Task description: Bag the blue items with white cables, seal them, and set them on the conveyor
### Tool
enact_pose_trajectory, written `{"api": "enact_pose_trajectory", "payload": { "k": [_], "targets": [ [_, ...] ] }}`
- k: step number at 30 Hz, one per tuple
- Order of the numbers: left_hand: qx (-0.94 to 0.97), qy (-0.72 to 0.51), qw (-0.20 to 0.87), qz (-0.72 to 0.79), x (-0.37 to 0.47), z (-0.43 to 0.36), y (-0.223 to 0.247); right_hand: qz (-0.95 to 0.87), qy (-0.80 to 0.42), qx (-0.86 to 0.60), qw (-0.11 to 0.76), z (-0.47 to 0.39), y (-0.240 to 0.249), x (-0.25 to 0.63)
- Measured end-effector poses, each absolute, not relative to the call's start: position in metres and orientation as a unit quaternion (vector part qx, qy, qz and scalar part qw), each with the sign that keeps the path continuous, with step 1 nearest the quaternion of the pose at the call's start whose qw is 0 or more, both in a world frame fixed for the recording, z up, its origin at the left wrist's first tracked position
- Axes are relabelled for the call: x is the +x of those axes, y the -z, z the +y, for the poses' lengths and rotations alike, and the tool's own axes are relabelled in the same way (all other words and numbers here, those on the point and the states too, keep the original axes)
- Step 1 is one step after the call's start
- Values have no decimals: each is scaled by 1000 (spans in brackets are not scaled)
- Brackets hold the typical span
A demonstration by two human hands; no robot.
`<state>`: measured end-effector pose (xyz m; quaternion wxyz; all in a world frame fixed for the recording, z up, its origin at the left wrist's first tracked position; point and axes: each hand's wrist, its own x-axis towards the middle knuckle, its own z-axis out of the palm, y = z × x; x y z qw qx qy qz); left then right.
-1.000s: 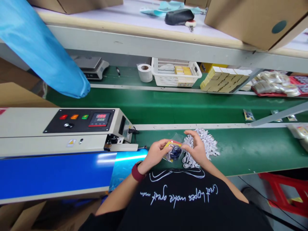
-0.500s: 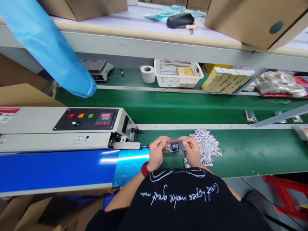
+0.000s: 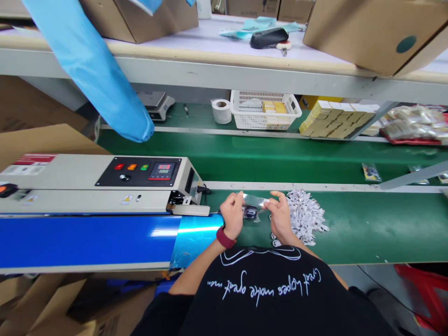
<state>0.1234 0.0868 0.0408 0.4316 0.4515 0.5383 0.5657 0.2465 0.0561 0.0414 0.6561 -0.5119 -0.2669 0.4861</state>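
A small clear plastic bag (image 3: pixel 251 213) with a dark item inside is stretched between my two hands over the green work surface. My left hand (image 3: pixel 233 215) pinches the bag's upper left corner, a dark red band on its wrist. Fingers of my right hand (image 3: pixel 279 213) are closed on the bag's upper right edge. Just right of my right hand lies a heap of white cables (image 3: pixel 306 217).
At the left stands a sealing machine (image 3: pixel 154 175) with a blue belt (image 3: pixel 91 240). Behind are a white basket (image 3: pixel 262 122), a tape roll (image 3: pixel 221 112) and stacked cards (image 3: pixel 336 121). Bagged items (image 3: pixel 371 172) lie on the green belt at the right.
The bag has tilted, and its shiny upper flap now shows between my hands. The whole view has shifted, so the surroundings sit slightly farther right.
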Motion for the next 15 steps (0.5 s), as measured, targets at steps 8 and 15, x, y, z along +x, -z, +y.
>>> {"api": "enact_pose_trajectory", "payload": {
  "k": [8,15],
  "targets": [
    [421,-605,439,513,120,86,-45,-334,-475,-504,639,56,-49,241],
    [374,-578,601,407,102,88,-39,-272,-542,-460,649,59,-58,233]
  ]
}}
